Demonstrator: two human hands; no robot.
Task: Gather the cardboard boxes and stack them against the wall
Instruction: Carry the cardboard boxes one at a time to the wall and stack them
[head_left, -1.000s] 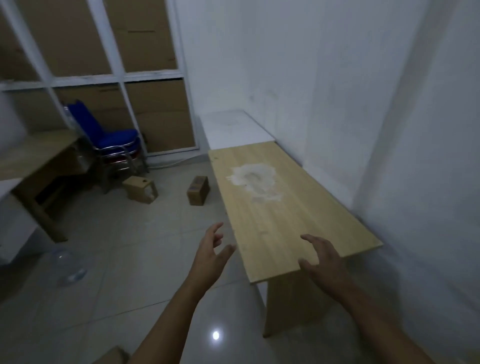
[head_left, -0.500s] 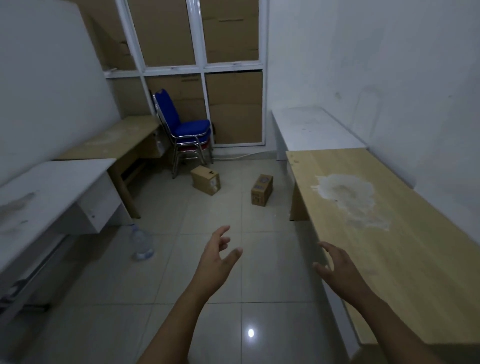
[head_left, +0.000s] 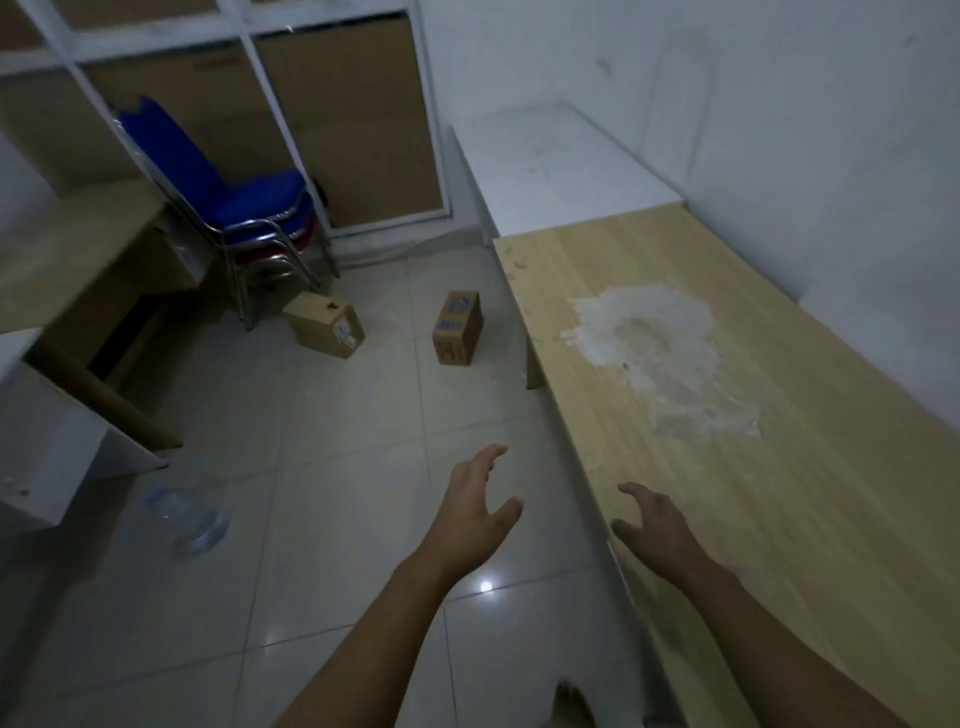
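Note:
Two small cardboard boxes lie on the tiled floor ahead. One box (head_left: 324, 325) with a white label sits by the chair legs. The other box (head_left: 458, 327) with blue print stands a little to its right, close to the wooden table's leg. My left hand (head_left: 475, 506) hovers over the floor, fingers apart, holding nothing. My right hand (head_left: 652, 525) is spread above the near edge of the wooden table (head_left: 810, 509), also holding nothing. Both hands are well short of the boxes.
Stacked blue chairs (head_left: 244, 208) stand at the back by a window wall (head_left: 343, 119). A white table (head_left: 556, 166) lies beyond the wooden one. Desks (head_left: 78, 270) line the left. A clear plastic bottle (head_left: 189, 514) stands on the floor at left. A bare foot (head_left: 571, 706) shows below.
The view swung left then tilted down, and I have come closer to the boxes. Both hands stay open in front of me.

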